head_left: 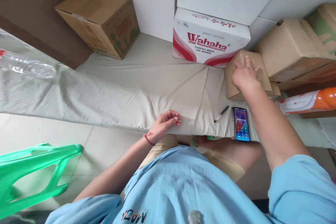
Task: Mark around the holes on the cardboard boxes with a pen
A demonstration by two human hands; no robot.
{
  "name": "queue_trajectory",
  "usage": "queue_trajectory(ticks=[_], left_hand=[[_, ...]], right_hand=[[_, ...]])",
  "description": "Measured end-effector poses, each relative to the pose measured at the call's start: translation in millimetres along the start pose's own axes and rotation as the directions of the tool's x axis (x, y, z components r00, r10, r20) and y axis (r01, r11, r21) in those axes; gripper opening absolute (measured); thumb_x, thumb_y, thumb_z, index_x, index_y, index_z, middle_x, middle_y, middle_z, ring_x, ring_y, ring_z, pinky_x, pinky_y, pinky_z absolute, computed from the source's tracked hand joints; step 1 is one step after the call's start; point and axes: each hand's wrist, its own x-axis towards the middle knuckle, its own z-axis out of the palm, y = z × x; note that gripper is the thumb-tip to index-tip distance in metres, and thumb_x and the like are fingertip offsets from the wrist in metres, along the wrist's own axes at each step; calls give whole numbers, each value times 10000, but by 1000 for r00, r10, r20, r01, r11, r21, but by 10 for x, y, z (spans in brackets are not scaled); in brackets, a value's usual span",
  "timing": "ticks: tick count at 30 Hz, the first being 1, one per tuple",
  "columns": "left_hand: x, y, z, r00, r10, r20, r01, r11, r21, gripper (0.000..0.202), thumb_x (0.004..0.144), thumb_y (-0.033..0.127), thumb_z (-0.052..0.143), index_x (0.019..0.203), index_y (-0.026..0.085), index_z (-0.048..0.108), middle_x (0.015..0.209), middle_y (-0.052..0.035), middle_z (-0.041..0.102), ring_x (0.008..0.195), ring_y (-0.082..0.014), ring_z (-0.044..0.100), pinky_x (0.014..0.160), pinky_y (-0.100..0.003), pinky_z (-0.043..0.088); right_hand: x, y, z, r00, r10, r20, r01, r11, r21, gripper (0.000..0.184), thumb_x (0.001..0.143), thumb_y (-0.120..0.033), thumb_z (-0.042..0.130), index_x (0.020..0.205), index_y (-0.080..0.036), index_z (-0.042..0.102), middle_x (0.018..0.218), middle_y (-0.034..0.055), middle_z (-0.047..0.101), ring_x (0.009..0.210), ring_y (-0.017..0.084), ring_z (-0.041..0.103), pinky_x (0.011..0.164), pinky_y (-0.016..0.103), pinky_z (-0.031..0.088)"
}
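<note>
My right hand (246, 73) lies on top of a small brown cardboard box (233, 89), its fingers spread and touching the box. Nothing is held in it. Near the table's front edge rests my left hand (166, 123), with a red string bracelet on the wrist; its fingers are loosely curled and I see nothing in them. A black and white pen (222, 113) lies between my hands on the cloth. To the right of the pen, a smartphone (241, 125) with a lit screen sits at the table edge.
A white and red Wahaha water carton (210, 40) stands behind the small box. More brown boxes (288, 49) and an orange-capped bottle (309, 101) are at right. At left are a brown carton (105, 17), a clear plastic bottle (31, 66) and a green stool (39, 175).
</note>
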Motion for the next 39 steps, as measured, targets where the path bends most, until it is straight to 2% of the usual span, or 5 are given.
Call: queue_trajectory(ticks=[18, 23, 27, 33, 39], left_hand=[[4, 8, -6, 1000, 6, 22, -7, 999, 45, 469, 821, 542, 935, 1025, 163, 749, 975, -47, 745, 897, -176, 737, 906, -348, 633], [-4, -1, -23, 1000, 9, 23, -10, 999, 42, 468, 833, 555, 925, 1028, 168, 750, 994, -55, 751, 916, -185, 745, 914, -355, 636], [17, -5, -35, 999, 4, 36, -6, 999, 48, 457, 837, 546, 924, 1034, 168, 757, 996, -62, 757, 919, -191, 749, 908, -354, 637], [53, 23, 6, 999, 15, 36, -17, 996, 83, 473, 821, 562, 923, 1020, 170, 750, 986, -67, 761, 894, -194, 752, 877, -353, 646], [-23, 141, -20, 995, 84, -54, -73, 981, 179, 506, 803, 619, 903, 964, 158, 768, 915, -85, 763, 849, -214, 740, 826, -371, 641]], right_hand=[[188, -150, -205, 995, 83, 49, -86, 995, 57, 528, 1008, 33, 365, 1463, 56, 632, 1666, 295, 496, 1686, 487, 174, 1233, 746, 252], [-212, -16, -230, 991, -82, -110, 86, 996, 34, 388, 1072, -113, 479, 1373, -68, 721, 1793, 231, 366, 1723, 430, 172, 1305, 761, 136], [-718, 111, -126, 997, -80, -18, 79, 995, -68, 376, 963, -154, 722, 1335, -197, 752, 1866, 132, 246, 1736, 458, 59, 1272, 863, 125], [-927, 219, 189, 997, -36, -75, 41, 997, 67, 350, 1034, -129, 498, 1196, -228, 791, 1796, 69, 412, 1731, 435, 98, 1266, 888, 114], [-1095, 152, 164, 979, -82, -185, 94, 994, 53, 390, 980, -206, 634, 1355, -245, 732, 1849, 96, 289, 1743, 427, 60, 1299, 846, 92]])
